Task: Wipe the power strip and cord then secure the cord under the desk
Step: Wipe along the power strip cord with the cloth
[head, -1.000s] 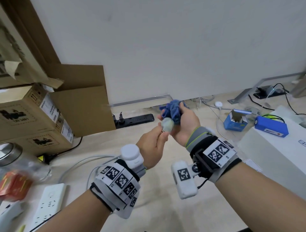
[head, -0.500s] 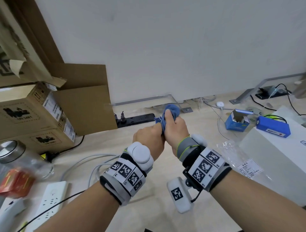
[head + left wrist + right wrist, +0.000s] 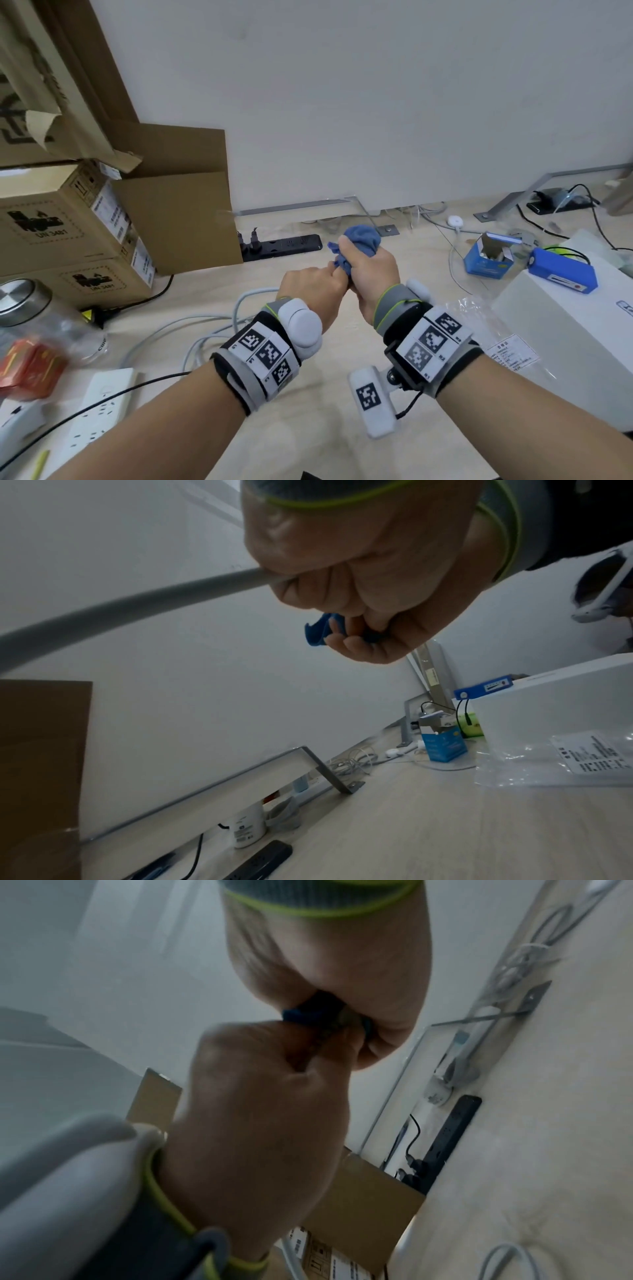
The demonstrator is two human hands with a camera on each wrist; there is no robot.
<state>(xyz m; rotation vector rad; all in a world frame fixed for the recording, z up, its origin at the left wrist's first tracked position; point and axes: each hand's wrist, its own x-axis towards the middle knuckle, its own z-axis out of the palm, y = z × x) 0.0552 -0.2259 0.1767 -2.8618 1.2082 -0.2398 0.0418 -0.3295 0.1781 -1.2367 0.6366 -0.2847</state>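
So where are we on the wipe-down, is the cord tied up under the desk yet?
Not yet. In hand: the right hand grips the blue cloth, bunched around what the left hand feeds in, the grey cord running from its fist. Whether the white power strip was wiped can't be told. Left: securing the cord, its loops lying loose on the desk.

Office desk, cardboard boxes (image 3: 68,222), power strips (image 3: 284,245), tangled cables (image 3: 191,329)

Pale wood floor (image 3: 342,428): black power strip (image 3: 284,244), cardboard boxes (image 3: 68,236), white cables (image 3: 191,329).
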